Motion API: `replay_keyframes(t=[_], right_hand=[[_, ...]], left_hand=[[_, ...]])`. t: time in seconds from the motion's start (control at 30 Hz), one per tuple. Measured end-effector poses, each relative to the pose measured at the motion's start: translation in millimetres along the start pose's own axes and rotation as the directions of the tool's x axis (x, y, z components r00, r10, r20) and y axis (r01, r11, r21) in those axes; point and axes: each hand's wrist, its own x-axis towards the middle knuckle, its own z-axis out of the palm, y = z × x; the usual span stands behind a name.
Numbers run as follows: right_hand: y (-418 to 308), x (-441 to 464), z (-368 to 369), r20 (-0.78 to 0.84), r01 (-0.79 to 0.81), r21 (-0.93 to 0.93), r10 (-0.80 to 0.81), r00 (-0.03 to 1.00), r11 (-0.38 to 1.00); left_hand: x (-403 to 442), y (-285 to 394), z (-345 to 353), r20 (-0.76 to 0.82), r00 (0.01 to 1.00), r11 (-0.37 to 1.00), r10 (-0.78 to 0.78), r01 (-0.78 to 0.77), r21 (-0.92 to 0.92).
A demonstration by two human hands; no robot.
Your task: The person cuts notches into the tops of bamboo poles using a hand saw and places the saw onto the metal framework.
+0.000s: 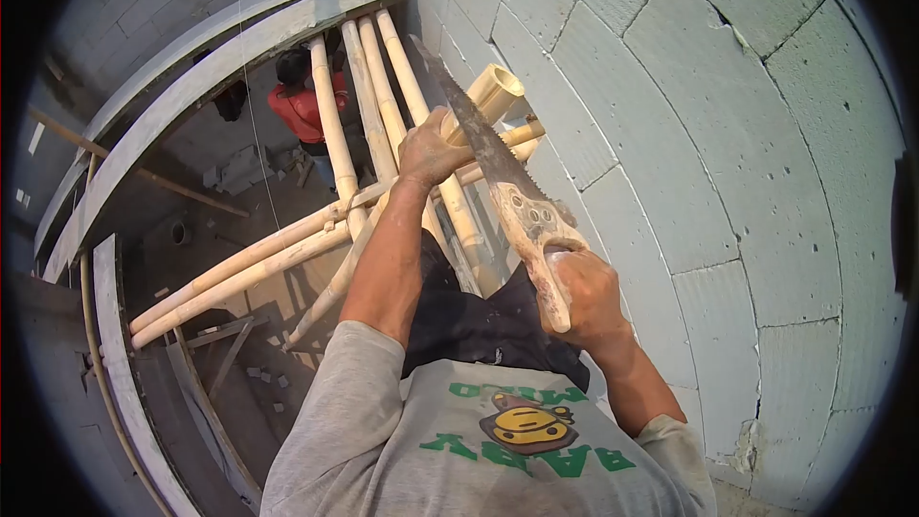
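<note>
Head view: the right hand [586, 289] is closed round the handle [522, 215] of one handsaw [494, 153], its blade crossing one hollow bamboo piece [496, 96] at the scaffold's [467, 225] right edge, by the block wall [661, 163]; contact is unclear. The left hand [433, 148] wraps that bamboo tightly. Four poles [325, 115] reach the far plank [321, 8]; two others [251, 254] run leftward. One person [302, 113] is below.

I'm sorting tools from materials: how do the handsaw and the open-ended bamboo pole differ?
The handsaw has a flat, toothed blade; the bamboo pole is round and hollow. The handsaw is in the right hand, the bamboo pole in the left hand. Both are hand-held.
</note>
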Motion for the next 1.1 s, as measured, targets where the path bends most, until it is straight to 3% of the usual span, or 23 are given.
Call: replay_keyframes(t=[0.03,0.13,0.27,0.47,0.57,0.67,0.7,0.8,0.83,0.9,0.97,1.0,1.1], right_hand=[[-3.9,-24.9,-9.9,-0.001,0.017,-0.009,-0.017,1.000,1.000],[-7.9,-18.3,-6.1,-0.113,0.028,0.061,-0.021,0.993,0.998],[2.6,103.5,43.6,-0.061,-0.024,0.019,0.025,0.998,1.000],[-6.3,-43.3,-17.9,-0.020,-0.038,0.024,0.038,0.999,0.999],[0.3,-15.4,-6.7,-0.084,0.042,0.057,-0.037,0.996,0.998],[9.3,82.9,40.7,-0.058,0.000,0.051,0.003,0.998,0.999],[12.1,83.4,36.9,-0.061,0.011,0.053,-0.008,0.998,0.999],[6.5,36.4,18.0,-0.082,-0.010,0.061,0.015,0.997,0.998],[-3.9,2.1,4.7,-0.113,0.006,0.046,-0.001,0.994,0.999],[-20.5,-45.1,-17.8,-0.048,-0.084,0.078,0.088,0.995,0.993],[-3.3,-26.5,-0.1,-0.109,0.047,0.034,-0.043,0.993,0.998],[4.2,-13.1,6.2,-0.135,0.095,0.010,-0.093,0.986,0.995],[6.3,66.2,28.2,-0.104,-0.003,0.051,0.008,0.995,0.999]], left_hand=[[-8.8,8.4,-3.6,0.014,1.000,0.999,-0.028,0.028,-0.038],[-14.5,12.3,1.7,-0.120,0.992,0.996,-0.039,0.048,0.079],[11.5,-35.0,25.6,-0.059,0.997,0.997,0.040,-0.044,-0.070],[-13.6,10.3,1.3,-0.045,0.998,0.998,-0.042,0.044,0.054],[-14.8,11.5,4.0,-0.125,0.992,0.988,-0.036,0.054,0.144],[1.1,-13.0,9.7,0.029,0.997,0.992,0.075,-0.078,0.101],[-0.3,-10.7,8.2,-0.005,1.000,0.997,0.031,-0.030,0.074],[-3.1,-7.4,14.6,-0.097,0.994,0.997,-0.039,0.046,0.069],[-10.5,4.9,7.3,-0.040,0.994,0.995,-0.098,0.098,0.009],[-18.8,6.9,8.4,-0.054,0.997,0.998,-0.047,0.050,0.045],[-19.9,14.8,5.0,-0.133,0.991,0.983,-0.026,0.050,0.176],[-16.1,8.6,3.5,-0.128,0.992,0.988,-0.008,0.028,0.155],[0.6,-18.9,15.6,-0.054,0.998,0.997,0.039,-0.035,0.072]])
